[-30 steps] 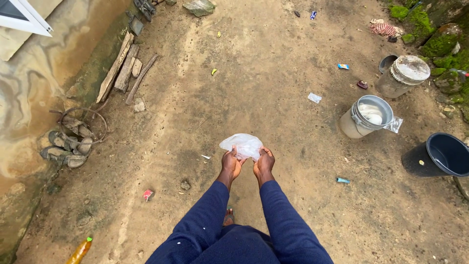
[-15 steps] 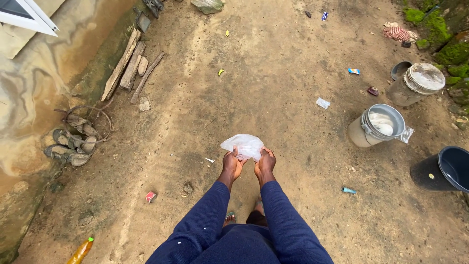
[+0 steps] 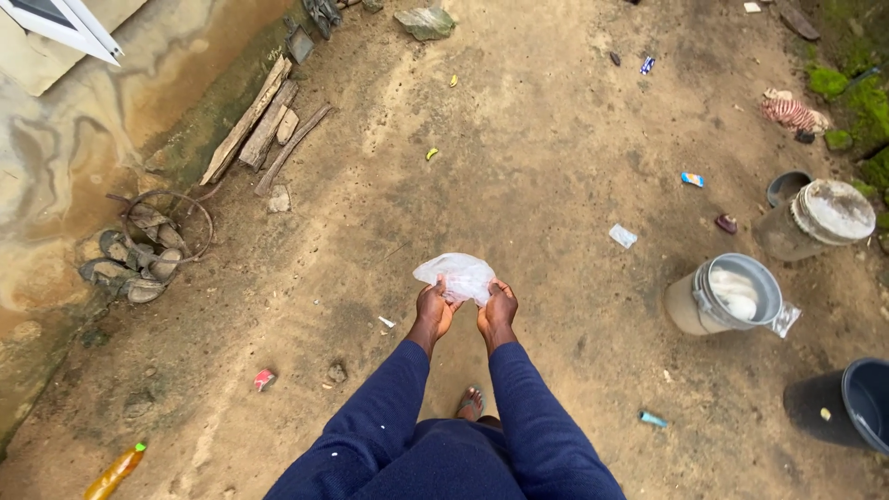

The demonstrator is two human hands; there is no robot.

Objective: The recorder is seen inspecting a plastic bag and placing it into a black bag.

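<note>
I hold a crumpled clear plastic bag (image 3: 459,274) in front of me over bare earth. My left hand (image 3: 433,310) pinches its near left edge and my right hand (image 3: 497,313) pinches its near right edge, the two hands close together. Both arms are in dark blue sleeves. One sandalled foot (image 3: 470,404) shows below, between my arms.
A grey bucket (image 3: 725,297) holding white contents stands to the right, a dark basin (image 3: 847,403) nearer right, a lidded pot (image 3: 821,218) behind. Wooden planks (image 3: 261,123), a wire ring and worn shoes (image 3: 139,266) lie left by a wall. Litter dots the ground; an orange bottle (image 3: 113,472) lies lower left.
The view has shifted forward and left: the buckets and ground litter slid down and right in frame. My hands keep the same hold on the bag. My foot has stepped forward.
</note>
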